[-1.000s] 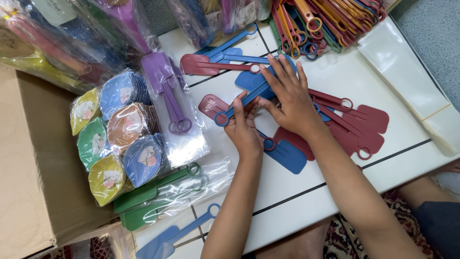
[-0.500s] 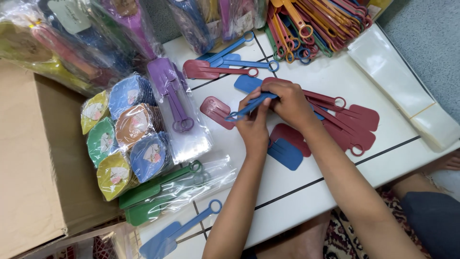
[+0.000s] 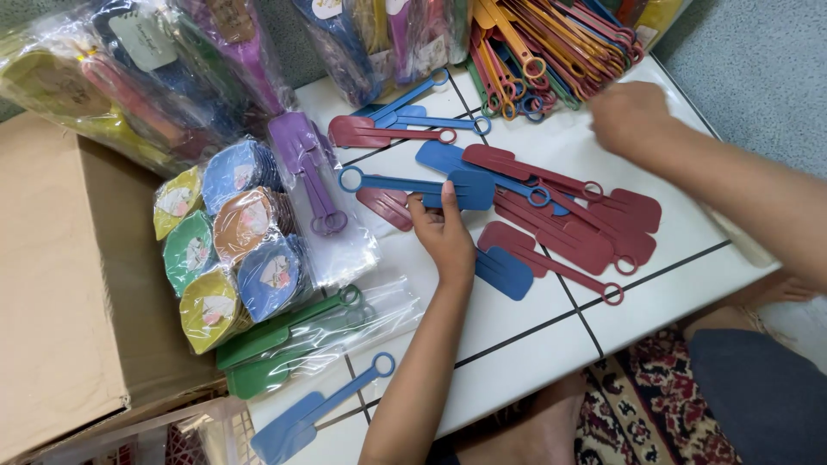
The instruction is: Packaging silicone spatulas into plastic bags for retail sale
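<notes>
Blue flat plastic spatula with ring handle (image 3: 431, 185): your left hand (image 3: 444, 237) pinches its blade, steadying it; your right hand (image 3: 629, 116), loosely curled, hovers near the bench's (image 3: 517, 344) far edge.

Clear plastic bags (image 3: 129, 77) of coloured utensils, left; brown cardboard box (image 3: 60, 284) below.
</notes>
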